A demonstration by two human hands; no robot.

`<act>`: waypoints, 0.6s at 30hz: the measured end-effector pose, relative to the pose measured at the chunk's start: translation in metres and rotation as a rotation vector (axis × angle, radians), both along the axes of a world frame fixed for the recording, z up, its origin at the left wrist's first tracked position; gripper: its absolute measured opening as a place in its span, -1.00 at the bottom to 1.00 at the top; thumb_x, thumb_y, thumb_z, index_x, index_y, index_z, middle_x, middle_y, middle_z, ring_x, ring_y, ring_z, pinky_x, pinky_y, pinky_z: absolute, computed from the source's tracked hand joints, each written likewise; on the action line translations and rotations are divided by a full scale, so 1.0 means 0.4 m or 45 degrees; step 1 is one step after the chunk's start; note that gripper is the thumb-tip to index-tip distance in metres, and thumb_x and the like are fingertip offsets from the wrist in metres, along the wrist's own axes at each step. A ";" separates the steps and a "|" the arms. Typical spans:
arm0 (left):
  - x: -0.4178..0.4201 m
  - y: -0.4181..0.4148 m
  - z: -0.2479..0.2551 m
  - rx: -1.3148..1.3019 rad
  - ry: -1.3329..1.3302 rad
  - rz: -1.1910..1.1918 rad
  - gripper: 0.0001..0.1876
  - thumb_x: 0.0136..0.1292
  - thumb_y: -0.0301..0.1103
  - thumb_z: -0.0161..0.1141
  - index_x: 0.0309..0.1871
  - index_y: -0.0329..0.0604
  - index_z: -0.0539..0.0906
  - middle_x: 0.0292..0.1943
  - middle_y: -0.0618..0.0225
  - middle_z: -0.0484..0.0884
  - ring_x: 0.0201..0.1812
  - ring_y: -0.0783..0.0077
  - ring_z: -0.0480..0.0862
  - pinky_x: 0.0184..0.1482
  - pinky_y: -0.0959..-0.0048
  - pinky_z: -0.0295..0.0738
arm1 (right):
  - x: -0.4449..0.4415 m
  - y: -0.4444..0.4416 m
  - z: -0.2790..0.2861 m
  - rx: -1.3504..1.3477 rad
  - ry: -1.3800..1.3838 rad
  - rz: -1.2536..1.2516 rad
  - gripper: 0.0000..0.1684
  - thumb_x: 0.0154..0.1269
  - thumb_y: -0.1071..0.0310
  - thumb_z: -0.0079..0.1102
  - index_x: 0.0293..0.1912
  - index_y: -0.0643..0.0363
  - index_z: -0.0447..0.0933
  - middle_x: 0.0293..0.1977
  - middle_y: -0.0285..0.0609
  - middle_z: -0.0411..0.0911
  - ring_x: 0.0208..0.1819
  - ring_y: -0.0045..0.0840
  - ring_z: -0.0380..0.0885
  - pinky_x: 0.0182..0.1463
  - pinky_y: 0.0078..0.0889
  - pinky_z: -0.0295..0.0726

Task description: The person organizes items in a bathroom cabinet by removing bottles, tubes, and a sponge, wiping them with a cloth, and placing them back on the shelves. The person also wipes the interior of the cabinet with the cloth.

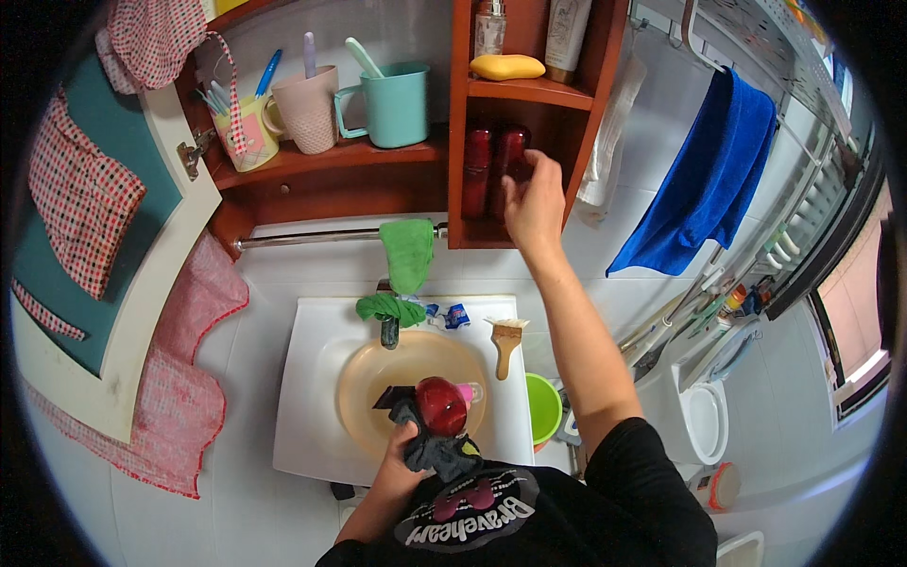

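My left hand (402,457) holds a dark grey cloth (443,455) with a shiny dark red bottle (441,406) in it, over a beige basin (368,354) in the white sink (312,397). A pink item (466,392) shows behind the bottle. My right hand (538,202) is raised at the lower compartment of the brown wooden cabinet (528,92). Its thumb and fingers are curved beside two dark red bottles (477,170) standing there. Whether it touches the right one cannot be told.
A wooden-handled brush (505,347) lies on the sink's right rim. Green cloths (407,255) hang at the rail and faucet (390,332). Cups (393,106) stand on the left shelf. A yellow soap-like item (507,67) lies above the bottles. A blue towel (701,177) hangs right; the cabinet door (170,234) stands open left.
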State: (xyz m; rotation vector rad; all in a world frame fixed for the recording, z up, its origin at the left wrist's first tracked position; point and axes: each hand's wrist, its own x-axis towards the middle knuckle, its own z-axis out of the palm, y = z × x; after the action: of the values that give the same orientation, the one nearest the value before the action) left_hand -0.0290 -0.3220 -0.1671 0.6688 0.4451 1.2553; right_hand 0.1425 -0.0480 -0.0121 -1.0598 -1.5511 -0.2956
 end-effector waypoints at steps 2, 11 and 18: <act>-0.001 0.008 -0.010 0.001 -0.085 -0.046 -0.34 0.45 0.12 -0.19 0.40 -0.20 0.15 0.30 0.05 0.37 0.28 0.22 0.42 0.30 0.26 0.32 | -0.002 0.002 -0.056 -0.155 0.035 -0.079 -0.30 0.12 0.47 0.29 0.23 0.33 0.23 -0.09 0.23 0.53 -0.11 0.01 0.57 -0.06 -0.17 0.57; 0.006 -0.005 -0.007 0.006 0.039 0.020 -0.38 0.48 0.07 -0.24 0.41 -0.19 0.14 0.31 0.07 0.36 0.29 0.26 0.40 0.31 0.26 0.32 | -0.039 0.011 -0.086 -0.518 -0.032 -0.092 -0.16 0.08 0.29 0.39 0.24 0.41 0.18 -0.27 0.14 0.57 -0.16 -0.03 0.52 -0.15 -0.11 0.57; 0.013 -0.011 -0.003 -0.376 -0.223 0.029 -0.32 0.22 -0.08 0.22 0.32 -0.21 0.27 0.21 0.15 0.46 0.20 0.17 0.50 0.27 0.17 0.39 | -0.047 0.033 -0.110 -0.454 0.034 -0.048 -0.20 0.06 0.45 0.33 0.25 0.42 0.16 -0.15 0.12 0.54 -0.09 -0.02 0.46 -0.03 -0.13 0.51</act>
State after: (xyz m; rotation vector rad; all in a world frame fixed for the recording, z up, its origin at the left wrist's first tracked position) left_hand -0.0239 -0.3262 -0.1683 0.3021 0.4812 1.2269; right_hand 0.1237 -0.0348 -0.0561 -1.3643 -1.5961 -0.0278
